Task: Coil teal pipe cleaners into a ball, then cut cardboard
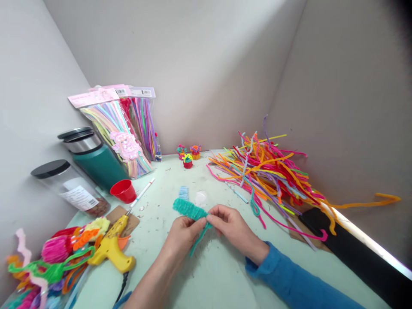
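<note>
Both hands (185,234) (230,225) pinch fuzzy teal pipe-cleaner coil (189,209), tail dangling.

Three packs (113,124), three figures (187,161), one teal coil (189,209)

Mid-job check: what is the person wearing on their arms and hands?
The left hand and right hand are bare: no gloves, no rings visible. A blue sleeve covers the right arm to the wrist; the left forearm is uncovered.
</note>
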{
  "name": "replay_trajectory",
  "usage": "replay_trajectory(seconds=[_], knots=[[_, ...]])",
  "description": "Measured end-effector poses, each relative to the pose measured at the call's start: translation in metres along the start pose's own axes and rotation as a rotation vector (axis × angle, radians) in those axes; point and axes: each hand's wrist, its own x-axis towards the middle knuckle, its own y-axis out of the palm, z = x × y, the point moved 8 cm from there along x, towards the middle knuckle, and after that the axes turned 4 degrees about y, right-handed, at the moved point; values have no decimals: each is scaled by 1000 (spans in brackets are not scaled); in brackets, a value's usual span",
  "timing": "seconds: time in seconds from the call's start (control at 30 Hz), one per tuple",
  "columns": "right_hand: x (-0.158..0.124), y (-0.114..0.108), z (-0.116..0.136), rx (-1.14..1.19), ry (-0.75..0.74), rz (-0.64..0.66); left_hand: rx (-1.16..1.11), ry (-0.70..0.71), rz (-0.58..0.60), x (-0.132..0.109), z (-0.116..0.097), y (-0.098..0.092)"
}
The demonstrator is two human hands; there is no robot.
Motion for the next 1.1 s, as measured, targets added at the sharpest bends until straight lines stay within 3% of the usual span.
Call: replay_trajectory(seconds=[0.1,0.23,0.33,0.6,1.1], knots=[[1,-3,0,33,1,-6,-210,-13,-36,0,0,0],[1,-10,3,176,-22,-61,-422,5,23,0,-4,8],[0,-9,5,221,-37,-73,-365,13,39,0,-2,13],[-1,-4,3,156,-44,-94,-231,93,-66,-2,-6,6],[0,2,1,8,-37,-28,-284,82,-96,-3,-6,2]])
